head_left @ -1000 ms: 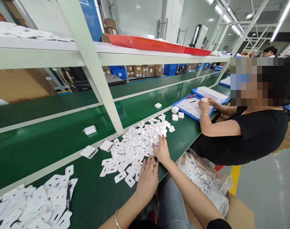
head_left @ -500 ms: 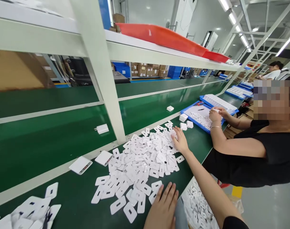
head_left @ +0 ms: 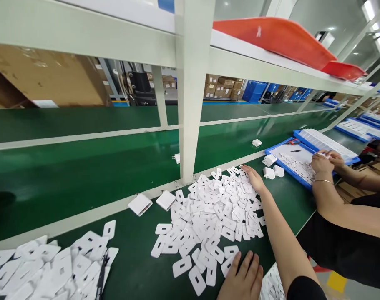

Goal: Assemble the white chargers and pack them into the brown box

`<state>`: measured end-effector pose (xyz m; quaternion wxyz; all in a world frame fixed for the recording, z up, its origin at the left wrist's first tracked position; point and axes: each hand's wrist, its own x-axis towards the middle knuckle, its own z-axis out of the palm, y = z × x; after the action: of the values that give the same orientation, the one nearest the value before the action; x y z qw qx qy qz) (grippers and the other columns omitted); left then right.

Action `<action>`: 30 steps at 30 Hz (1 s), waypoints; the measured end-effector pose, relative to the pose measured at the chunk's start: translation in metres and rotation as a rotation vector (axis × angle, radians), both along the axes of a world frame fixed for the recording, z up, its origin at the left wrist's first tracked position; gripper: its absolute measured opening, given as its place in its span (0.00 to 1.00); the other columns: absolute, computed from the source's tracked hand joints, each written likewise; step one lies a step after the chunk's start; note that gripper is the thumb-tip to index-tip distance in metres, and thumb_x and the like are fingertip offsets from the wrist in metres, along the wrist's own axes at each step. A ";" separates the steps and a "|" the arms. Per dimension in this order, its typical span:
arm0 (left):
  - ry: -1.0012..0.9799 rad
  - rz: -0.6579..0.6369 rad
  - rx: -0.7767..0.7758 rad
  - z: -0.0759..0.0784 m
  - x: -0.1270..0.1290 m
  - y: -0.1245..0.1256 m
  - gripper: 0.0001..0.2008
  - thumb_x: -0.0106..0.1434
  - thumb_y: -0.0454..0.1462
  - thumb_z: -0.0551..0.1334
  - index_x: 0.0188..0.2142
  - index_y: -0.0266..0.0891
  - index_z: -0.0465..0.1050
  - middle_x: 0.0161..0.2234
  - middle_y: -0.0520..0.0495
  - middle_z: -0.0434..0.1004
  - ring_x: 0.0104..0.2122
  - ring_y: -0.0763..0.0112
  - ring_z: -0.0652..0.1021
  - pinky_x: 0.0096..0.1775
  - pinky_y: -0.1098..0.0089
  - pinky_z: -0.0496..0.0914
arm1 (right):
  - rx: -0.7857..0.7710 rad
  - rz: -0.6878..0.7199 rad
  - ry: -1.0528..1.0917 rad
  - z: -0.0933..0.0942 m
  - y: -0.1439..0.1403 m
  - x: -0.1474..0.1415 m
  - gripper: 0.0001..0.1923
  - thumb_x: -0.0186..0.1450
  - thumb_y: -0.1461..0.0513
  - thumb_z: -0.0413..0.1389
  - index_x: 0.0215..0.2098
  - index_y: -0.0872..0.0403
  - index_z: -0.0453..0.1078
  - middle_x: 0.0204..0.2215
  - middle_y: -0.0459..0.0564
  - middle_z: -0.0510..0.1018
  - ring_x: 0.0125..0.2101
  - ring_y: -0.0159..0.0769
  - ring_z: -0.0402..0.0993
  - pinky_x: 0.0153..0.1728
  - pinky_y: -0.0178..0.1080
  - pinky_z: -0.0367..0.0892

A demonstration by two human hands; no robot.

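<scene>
A heap of flat white plastic plates (head_left: 215, 204), each with a small slot, lies on the green bench. My right hand (head_left: 254, 179) reaches across to the heap's far right edge. Its fingers are stretched out against the plates there, and nothing shows gripped in them. At the heap's near edge, my left hand (head_left: 241, 277) lies flat, palm down and fingers apart, beside several loose plates. A second pile of white plates (head_left: 55, 266) fills the lower left, with a thin black tool (head_left: 101, 275) resting on its right side.
Two white square boxes (head_left: 140, 204) sit left of the heap; white charger cubes (head_left: 269, 173) stand right of it. A shelf post (head_left: 191, 96) rises behind the heap, and the shelf bears a red tray (head_left: 271, 39). A co-worker's hands (head_left: 325, 162) work over a blue tray (head_left: 288, 164).
The view has turned left, so things sit farther right and more of the left pile shows. My right hand has slid toward the heap's far edge. My left hand stays flat near the heap.
</scene>
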<state>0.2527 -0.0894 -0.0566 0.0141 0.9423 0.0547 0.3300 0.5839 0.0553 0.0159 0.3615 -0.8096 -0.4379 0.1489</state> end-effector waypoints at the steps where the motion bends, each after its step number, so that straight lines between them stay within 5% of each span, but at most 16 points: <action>1: 0.017 -0.019 -0.015 0.005 -0.002 0.002 0.23 0.75 0.45 0.53 0.59 0.40 0.78 0.64 0.47 0.76 0.64 0.57 0.69 0.62 0.55 0.63 | 0.005 0.016 0.021 0.001 -0.003 -0.008 0.29 0.74 0.45 0.42 0.58 0.42 0.80 0.68 0.43 0.71 0.72 0.50 0.57 0.74 0.54 0.47; 9: 0.121 -0.056 -0.097 0.014 -0.010 -0.001 0.26 0.75 0.44 0.50 0.64 0.32 0.72 0.67 0.41 0.72 0.66 0.54 0.69 0.64 0.51 0.63 | 0.061 0.086 0.134 -0.001 -0.018 -0.055 0.28 0.74 0.45 0.43 0.51 0.42 0.83 0.63 0.43 0.77 0.70 0.50 0.62 0.74 0.53 0.47; 16: 0.120 -0.083 -0.318 0.024 -0.016 -0.004 0.22 0.71 0.41 0.57 0.62 0.35 0.72 0.66 0.40 0.73 0.66 0.56 0.72 0.69 0.56 0.62 | 0.131 0.068 0.116 -0.006 -0.027 -0.090 0.29 0.72 0.40 0.46 0.48 0.43 0.84 0.60 0.45 0.80 0.66 0.50 0.69 0.70 0.50 0.57; 20: 0.115 -0.078 -0.334 0.022 -0.015 -0.007 0.21 0.72 0.40 0.57 0.60 0.35 0.73 0.65 0.40 0.73 0.67 0.55 0.71 0.69 0.56 0.63 | 0.194 -0.073 0.034 0.003 -0.047 -0.079 0.35 0.71 0.37 0.44 0.50 0.48 0.83 0.62 0.51 0.78 0.65 0.50 0.69 0.69 0.48 0.59; 24: 0.106 -0.093 -0.306 0.024 -0.016 -0.007 0.21 0.72 0.40 0.56 0.60 0.33 0.73 0.66 0.38 0.72 0.69 0.54 0.68 0.70 0.56 0.61 | 0.170 -0.298 -0.043 0.015 -0.084 -0.050 0.44 0.71 0.36 0.36 0.59 0.57 0.76 0.63 0.64 0.75 0.67 0.61 0.65 0.69 0.62 0.54; 30: 0.053 -0.115 -0.328 0.026 -0.015 -0.007 0.20 0.70 0.39 0.58 0.58 0.34 0.73 0.62 0.37 0.75 0.66 0.56 0.71 0.71 0.56 0.60 | 0.028 -0.163 -0.112 0.007 -0.104 -0.059 0.43 0.68 0.33 0.45 0.65 0.53 0.71 0.68 0.58 0.70 0.71 0.56 0.59 0.73 0.57 0.49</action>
<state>0.2376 -0.0961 -0.0309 0.1851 0.9373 0.0541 0.2903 0.5244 -0.0490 0.0232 0.3587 -0.8445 -0.3919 0.0674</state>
